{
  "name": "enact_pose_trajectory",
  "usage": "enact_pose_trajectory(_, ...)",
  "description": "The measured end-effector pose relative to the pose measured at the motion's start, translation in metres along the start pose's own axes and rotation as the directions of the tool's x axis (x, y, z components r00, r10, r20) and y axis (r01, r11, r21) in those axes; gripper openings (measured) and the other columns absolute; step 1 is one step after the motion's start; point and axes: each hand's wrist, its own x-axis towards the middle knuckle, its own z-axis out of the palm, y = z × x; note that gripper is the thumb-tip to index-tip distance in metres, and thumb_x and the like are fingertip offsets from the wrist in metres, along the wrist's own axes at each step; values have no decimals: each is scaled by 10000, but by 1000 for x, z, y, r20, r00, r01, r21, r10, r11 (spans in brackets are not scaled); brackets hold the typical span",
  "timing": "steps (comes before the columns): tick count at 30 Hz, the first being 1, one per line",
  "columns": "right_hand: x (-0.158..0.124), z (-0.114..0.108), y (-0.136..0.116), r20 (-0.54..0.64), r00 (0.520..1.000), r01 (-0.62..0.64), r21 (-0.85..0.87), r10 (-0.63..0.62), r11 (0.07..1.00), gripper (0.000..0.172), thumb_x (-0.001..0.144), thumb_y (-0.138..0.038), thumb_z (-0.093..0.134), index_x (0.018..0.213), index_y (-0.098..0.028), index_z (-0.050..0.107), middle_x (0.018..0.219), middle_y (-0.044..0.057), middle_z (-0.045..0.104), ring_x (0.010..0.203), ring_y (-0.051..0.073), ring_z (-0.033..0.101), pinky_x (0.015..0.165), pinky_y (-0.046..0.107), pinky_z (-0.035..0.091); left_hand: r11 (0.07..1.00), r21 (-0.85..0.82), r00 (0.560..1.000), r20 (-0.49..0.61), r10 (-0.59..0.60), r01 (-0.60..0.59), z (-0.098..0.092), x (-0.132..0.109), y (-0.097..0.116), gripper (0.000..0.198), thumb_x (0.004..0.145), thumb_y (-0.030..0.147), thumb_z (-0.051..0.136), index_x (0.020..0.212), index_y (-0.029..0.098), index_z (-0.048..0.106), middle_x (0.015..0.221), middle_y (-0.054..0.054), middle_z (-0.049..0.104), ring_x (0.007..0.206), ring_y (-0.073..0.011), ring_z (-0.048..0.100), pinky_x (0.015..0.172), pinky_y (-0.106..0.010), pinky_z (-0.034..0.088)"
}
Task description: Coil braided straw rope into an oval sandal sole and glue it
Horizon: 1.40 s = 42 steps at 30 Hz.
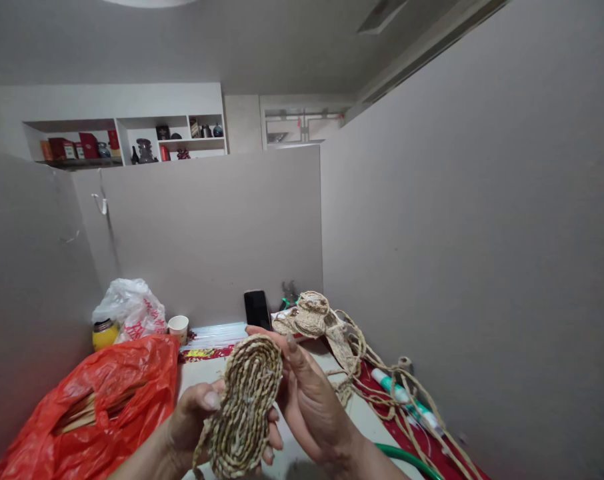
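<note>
An oval sole-like piece of coiled, braided straw cord [245, 407] is held upright and slightly tilted above the white tabletop. My left hand [197, 413] grips its left edge, thumb at the front and fingertips showing from behind on the right. Along the upper right edge, my right hand [312, 400] holds the same piece, with its thumb raised and the fingers partly behind it. A short cord end hangs at the piece's lower left. Behind, to the right, lies a bundle of woven straw pieces [312, 313] with loose braided cord [357, 347].
A red plastic bag [132, 380] with brown flat material fills the left. Behind it are a white bag [132, 307], yellow jar [105, 335] and paper cup [179, 327]. A black phone [257, 309] leans on the partition [197, 240]. Green-white tubes [391, 385] lie right, near a green hose [407, 457].
</note>
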Motion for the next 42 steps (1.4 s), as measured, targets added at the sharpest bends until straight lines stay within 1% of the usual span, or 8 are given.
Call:
enact_pose_trajectory(6,1,-2,1,-12,1000,13,-64,-14,998,283,780,-401,710,774,-119,702,573,15,659,291,56,442,262,154,328,999,52,1000,-25,13,-12,-4,1,-6,649,577,297,528,1105,-67,626,944,-248,711,813,-268,690,710,-302,503)
enact_pose_trajectory(13,1,-7,-8,37,998,-40,-120,45,992,465,703,-461,766,1070,-189,681,875,48,724,439,60,519,325,145,337,999,39,999,-51,-6,8,-1,3,-2,624,634,347,542,1101,-55,639,942,-247,714,836,-246,701,719,-280,519)
enact_pose_trajectory(20,4,-12,-5,45,995,-74,-229,86,971,265,702,-379,779,714,-123,712,555,2,644,311,56,450,255,155,305,996,62,996,-69,-63,67,-1,3,-7,607,563,252,583,1086,-50,643,960,-241,714,839,-244,697,740,-277,515)
enact_pose_trajectory(24,5,-11,-10,45,996,-63,-233,75,970,311,759,-418,724,911,-147,715,723,29,696,390,54,478,335,162,354,997,51,996,-71,-46,50,-1,1,-2,604,622,311,585,1101,-55,634,994,-234,709,852,-242,696,757,-280,518)
enact_pose_trajectory(27,7,-13,-12,-29,999,17,-247,-25,969,373,791,-456,683,1033,-171,674,851,41,707,571,97,583,553,218,476,993,72,990,-100,104,-97,-4,-1,11,580,691,343,570,1135,-25,628,1037,-222,703,892,-261,689,769,-305,521)
enact_pose_trajectory(33,10,-16,5,-244,963,10,-383,-112,924,343,741,-494,711,750,-153,676,771,40,701,711,147,611,719,277,465,908,134,856,-303,419,-397,0,-10,40,402,782,331,554,1070,87,693,1031,-150,728,968,-294,670,889,-399,486)
enact_pose_trajectory(38,-3,-4,30,-34,999,-22,-634,0,773,295,810,-445,657,900,-165,684,931,76,710,901,206,623,832,326,448,823,297,697,-436,569,-485,11,-11,47,393,767,307,602,1094,102,677,1087,-138,712,998,-279,659,874,-352,503)
enact_pose_trajectory(42,-12,3,47,69,996,-7,-596,61,803,354,760,-408,716,1022,-178,660,947,68,695,917,199,622,824,314,470,792,373,654,-447,610,-483,14,-10,44,461,754,298,628,1186,138,623,1108,-116,705,1062,-294,626,914,-374,483)
